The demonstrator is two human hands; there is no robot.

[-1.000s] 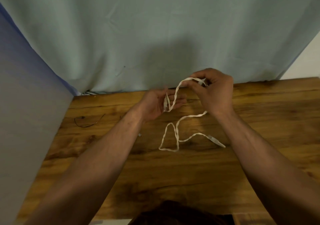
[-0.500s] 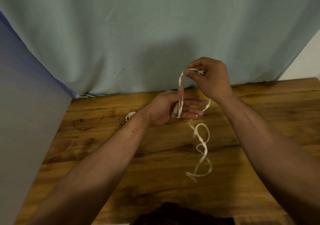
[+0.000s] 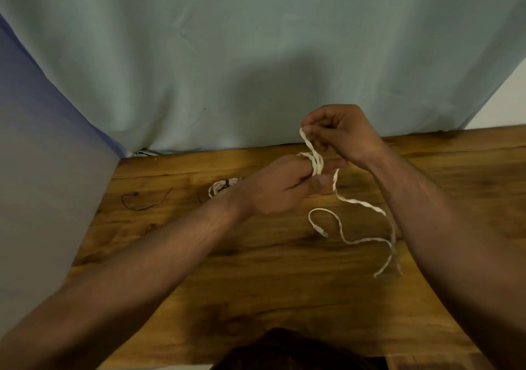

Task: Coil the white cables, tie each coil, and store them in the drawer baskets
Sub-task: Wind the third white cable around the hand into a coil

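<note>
Left hand: my left hand (image 3: 280, 190) is raised over the far middle of the table (image 3: 256, 270), with its back towards me. Its fingers (image 3: 338, 164) point right, and the thumb presses against the turns of cable wound round them. It grips the cable and nothing else.

Right hand: my right hand (image 3: 345, 133) is just beyond and above the left, close to its fingertips. Thumb and forefinger pinch 1 strand, and the other fingers are curled in under the palm.

White cable: the white cable (image 3: 361, 204) is wound in several turns round my left fingers. From those turns 1 strand rises to the pinch of my right hand.

Slack: from under my left fingers the free length drops to the table and runs right, towards my right forearm. It doubles back beside that forearm, then curls into an open loop below my left hand. The stretch nearest the forearm is blurred.

Plug end: the plug end (image 3: 321, 230) closes that loop and lies on the wood, below and to the right of my left hand. It is apart from both hands.

Second cable: 1 tied coil (image 3: 220, 187) lies on the table just beyond my left wrist, partly hidden by it, with a dark tie (image 3: 227, 183) round it. I cannot tell whether the wrist touches it.

Thin black wire: the thin black wire (image 3: 139, 209) lies loose towards the left side of the table, well apart from my 2 hands.

Backdrop: a cloth backdrop (image 3: 256, 42) hangs behind the table's far edge.
</note>
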